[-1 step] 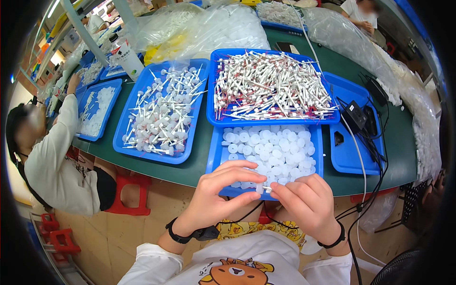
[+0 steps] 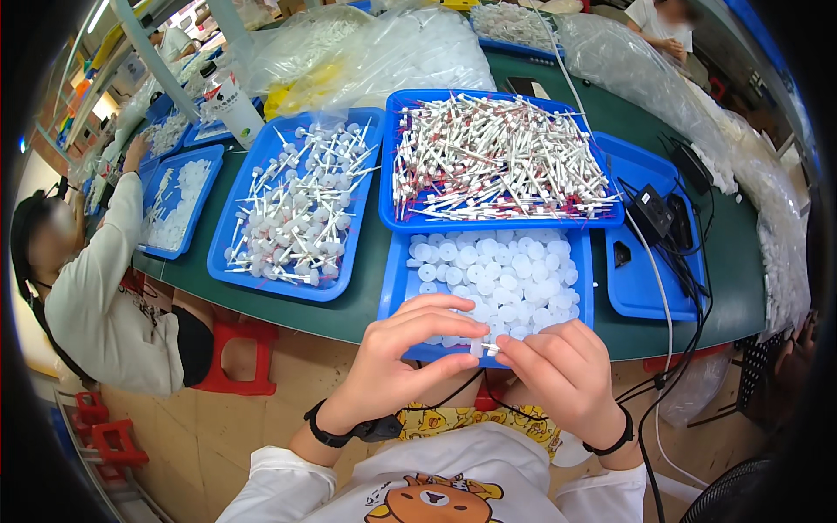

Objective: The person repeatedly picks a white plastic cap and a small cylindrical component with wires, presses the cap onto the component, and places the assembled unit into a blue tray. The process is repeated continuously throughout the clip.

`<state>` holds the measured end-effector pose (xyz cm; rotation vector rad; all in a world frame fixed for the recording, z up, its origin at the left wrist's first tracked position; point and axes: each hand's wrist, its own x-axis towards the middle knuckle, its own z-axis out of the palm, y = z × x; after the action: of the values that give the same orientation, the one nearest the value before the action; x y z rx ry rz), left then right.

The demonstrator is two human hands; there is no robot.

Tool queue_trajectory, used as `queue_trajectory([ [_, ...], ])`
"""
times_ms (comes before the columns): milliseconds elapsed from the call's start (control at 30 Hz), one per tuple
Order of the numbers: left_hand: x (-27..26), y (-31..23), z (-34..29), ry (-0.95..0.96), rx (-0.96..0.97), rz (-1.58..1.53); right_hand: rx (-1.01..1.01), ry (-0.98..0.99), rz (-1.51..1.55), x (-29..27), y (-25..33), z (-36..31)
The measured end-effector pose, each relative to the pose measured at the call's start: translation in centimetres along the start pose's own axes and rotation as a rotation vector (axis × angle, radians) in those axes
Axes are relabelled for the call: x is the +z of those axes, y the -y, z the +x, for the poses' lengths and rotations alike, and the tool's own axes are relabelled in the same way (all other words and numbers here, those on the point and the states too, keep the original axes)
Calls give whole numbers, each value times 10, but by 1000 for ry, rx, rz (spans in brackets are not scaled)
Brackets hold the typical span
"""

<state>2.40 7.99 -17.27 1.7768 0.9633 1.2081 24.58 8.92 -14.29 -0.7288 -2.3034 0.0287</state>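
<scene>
Close in front of my body, over the near edge of a blue tray (image 2: 394,283), my two hands meet. Between thumb and forefinger, my left hand (image 2: 384,353) pinches a small translucent white plastic disc (image 2: 476,347), seen edge-on. My right hand (image 2: 562,366) grips a thin white stick-like piece (image 2: 491,349), its end against the disc; most of it is hidden by the fingers. Many loose white discs (image 2: 501,275) lie in the tray below. Overlapping its far side is another blue tray (image 2: 497,225), heaped with white sticks (image 2: 501,157) with reddish wire ends.
To the left, a blue tray (image 2: 218,248) holds sticks with discs on them. At the right, a blue tray (image 2: 632,296) carries black adapters (image 2: 649,209) and cables. A bottle (image 2: 234,109) and plastic bags (image 2: 375,52) stand behind. A person (image 2: 96,279) sits at the left beside a red stool (image 2: 235,362).
</scene>
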Motion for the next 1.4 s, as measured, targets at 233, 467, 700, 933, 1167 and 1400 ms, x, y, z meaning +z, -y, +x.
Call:
queue_trajectory([
  [233, 4, 2, -5, -32, 107, 0, 375, 66, 451, 1, 5, -4],
  [467, 1, 2, -3, 22, 208, 37, 1279, 562, 1330, -14, -8, 14],
  [700, -9, -1, -1, -73, 153, 294, 1024, 505, 1029, -8, -15, 36],
  [933, -58, 16, -4, -520, -37, 702, 506, 251, 67, 2, -77, 77],
  [1167, -77, 26, -7, -559, -128, 425, 321, 305, -30, 55, -144, 120],
  [1400, -95, 36, -13, -605, -171, 517, 362, 383, -24, 60, -147, 130],
])
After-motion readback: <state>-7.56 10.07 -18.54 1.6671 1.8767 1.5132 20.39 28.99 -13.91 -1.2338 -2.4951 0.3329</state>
